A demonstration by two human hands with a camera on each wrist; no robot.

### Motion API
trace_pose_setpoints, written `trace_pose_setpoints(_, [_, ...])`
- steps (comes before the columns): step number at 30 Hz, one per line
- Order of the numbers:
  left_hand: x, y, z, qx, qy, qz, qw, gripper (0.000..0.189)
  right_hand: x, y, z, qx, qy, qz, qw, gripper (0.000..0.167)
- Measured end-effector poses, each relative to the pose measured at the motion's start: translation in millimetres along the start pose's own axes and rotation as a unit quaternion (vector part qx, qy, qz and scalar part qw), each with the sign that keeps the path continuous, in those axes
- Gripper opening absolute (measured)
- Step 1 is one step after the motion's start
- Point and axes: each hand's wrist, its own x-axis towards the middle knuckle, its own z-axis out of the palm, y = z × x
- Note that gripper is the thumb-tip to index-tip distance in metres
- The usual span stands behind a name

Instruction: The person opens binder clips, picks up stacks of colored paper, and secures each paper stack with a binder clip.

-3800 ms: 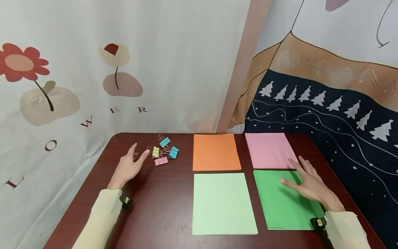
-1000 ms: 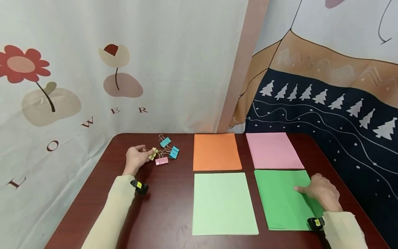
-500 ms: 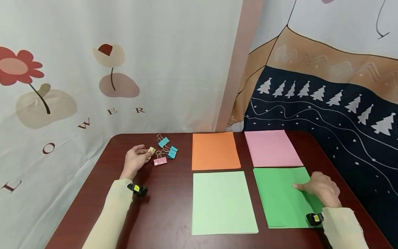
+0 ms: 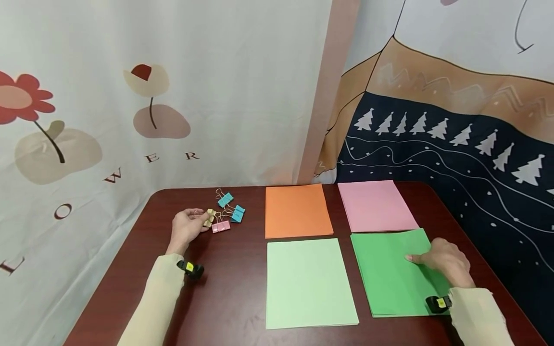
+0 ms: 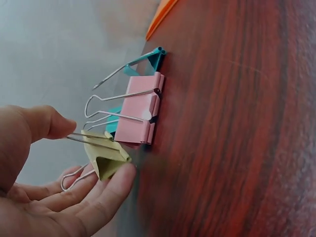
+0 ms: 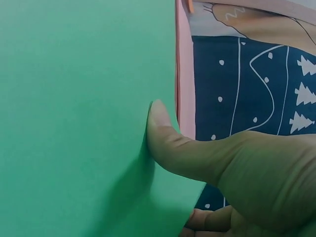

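My left hand [image 4: 187, 229] holds a yellow binder clip [image 5: 106, 152] at the table's far left. In the left wrist view the thumb touches one wire handle, and the other fingers are beneath and beside the clip. Close by lie a pink binder clip [image 4: 221, 227] and two blue binder clips [image 4: 225, 200]. My right hand [image 4: 446, 262] grips the right edge of a stack of green paper [image 4: 391, 283]. The thumb presses on top, and fingertips show below the edge in the right wrist view. The stack's far right corner looks slightly raised.
Light green paper [image 4: 309, 283] lies left of the green stack on the brown table [image 4: 225, 298]. Behind are orange paper [image 4: 298, 211] and pink paper [image 4: 376, 206]. Printed curtains [image 4: 242, 96] hang along the table's back and right.
My left hand has gone from open fingers beside the clips to holding the yellow one, drawn slightly left. My right hand, earlier spread over the green stack, now grips its right edge.
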Motion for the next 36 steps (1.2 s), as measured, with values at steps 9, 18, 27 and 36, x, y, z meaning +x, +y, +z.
trace_pose_setpoints(9, [-1.8,-3.5,-3.7,0.035,0.048,0.023,0.998,0.041,2.7,8.5,-1.4,0.055,-0.017,-0.031,0.9979,0.101])
trace_pose_setpoints(18, [-2.0,-4.7,-8.5,0.019,0.068,0.032,0.997,0.035,2.5,18.6,-2.0,0.087,0.004,-0.062,0.9943,0.057])
trace_pose_setpoints(27, [-1.8,1.8,-8.7,-0.07,0.041,0.022,0.9964,0.04,1.4,30.3,7.8,0.144,0.025,-0.096,0.9846,0.049])
trace_pose_setpoints(36, [-6.6,12.4,-9.5,-0.162,0.021,0.014,0.9864,0.043,-0.4,37.0,11.3,0.234,0.014,-0.072,0.9695,0.061])
